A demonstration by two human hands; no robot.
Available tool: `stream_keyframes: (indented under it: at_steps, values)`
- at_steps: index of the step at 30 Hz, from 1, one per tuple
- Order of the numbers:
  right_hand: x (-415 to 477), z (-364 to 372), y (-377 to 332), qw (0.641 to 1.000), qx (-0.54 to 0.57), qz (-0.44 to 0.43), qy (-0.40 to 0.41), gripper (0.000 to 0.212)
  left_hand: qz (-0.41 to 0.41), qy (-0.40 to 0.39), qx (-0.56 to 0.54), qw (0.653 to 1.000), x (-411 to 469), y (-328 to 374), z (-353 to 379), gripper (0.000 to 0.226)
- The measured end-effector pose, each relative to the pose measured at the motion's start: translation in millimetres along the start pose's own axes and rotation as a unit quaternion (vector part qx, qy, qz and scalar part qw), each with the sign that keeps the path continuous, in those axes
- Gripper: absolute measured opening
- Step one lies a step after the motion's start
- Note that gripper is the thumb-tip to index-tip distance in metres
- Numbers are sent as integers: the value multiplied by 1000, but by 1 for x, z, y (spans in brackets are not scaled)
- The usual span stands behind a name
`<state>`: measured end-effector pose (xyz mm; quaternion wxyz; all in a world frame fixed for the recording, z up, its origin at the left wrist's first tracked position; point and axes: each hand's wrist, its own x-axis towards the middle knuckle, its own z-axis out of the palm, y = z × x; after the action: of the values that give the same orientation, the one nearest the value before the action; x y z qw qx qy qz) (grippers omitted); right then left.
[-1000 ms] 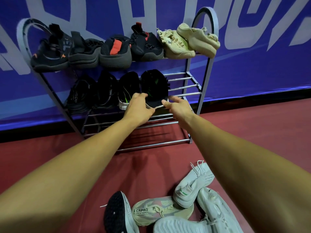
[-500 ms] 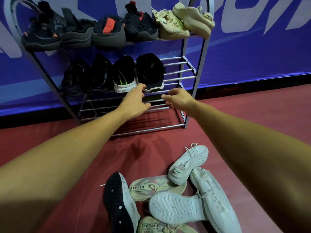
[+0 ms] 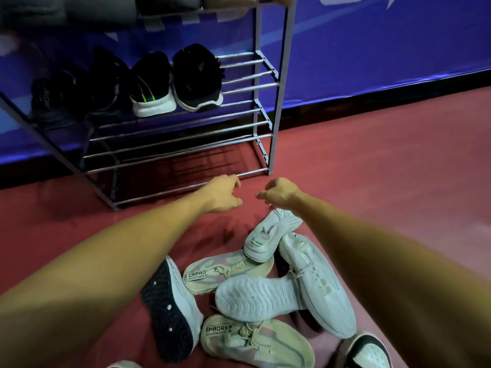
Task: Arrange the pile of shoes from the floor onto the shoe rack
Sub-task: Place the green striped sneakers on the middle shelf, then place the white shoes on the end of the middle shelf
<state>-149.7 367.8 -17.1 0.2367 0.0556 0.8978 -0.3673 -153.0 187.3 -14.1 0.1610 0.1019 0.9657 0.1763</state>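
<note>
The metal shoe rack [image 3: 282, 102] stands at the left against the blue wall [image 3: 372, 49]; its shelves are thin, shiny bars. Four dark shoes [image 3: 152, 88] sit side by side on the middle shelf, with uncovered bars to the right of the last one and along the shelf below. In front of the lowest bar the left hand [image 3: 223, 193] and right hand [image 3: 279, 193] hang near each other, fingers loosely curled, holding nothing. Beneath them the pile of shoes [image 3: 255, 298] lies jumbled on the smooth red floor [image 3: 372, 168]. It includes a black-soled shoe [image 3: 170, 309] on its side, two beige knit shoes [image 3: 225, 269] and pale shoes overlapping. The floor stretches open to the right.
</note>
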Motion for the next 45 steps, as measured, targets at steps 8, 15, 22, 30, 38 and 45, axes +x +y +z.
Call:
stream_keyframes:
  at_steps: [8, 15, 22, 30, 38, 45]
  values:
    - [6, 46, 62, 991, -81, 97, -49, 37, -44, -104, -21, 993, 16, -4, 84, 42]
    - [13, 76, 85, 987, -103, 88, -90, 48, -65, -187, -32, 980, 21, -9, 124, 34]
    - [15, 77, 83, 983, -164, 72, -48, 24, -135, -194, -100, 967, 23, -4, 123, 46]
    - [-6, 40, 73, 999, -48, 21, 4, 15, -172, -176, -319, 915, -3, 17, 82, 32]
    - [-33, -17, 16, 996, -41, -59, 49, 10, -139, -65, -373, 915, -31, 39, 12, 18]
    - [-60, -79, -57, 985, -63, -137, 81, 9, -93, -70, -443, 889, -51, 60, -97, 16]
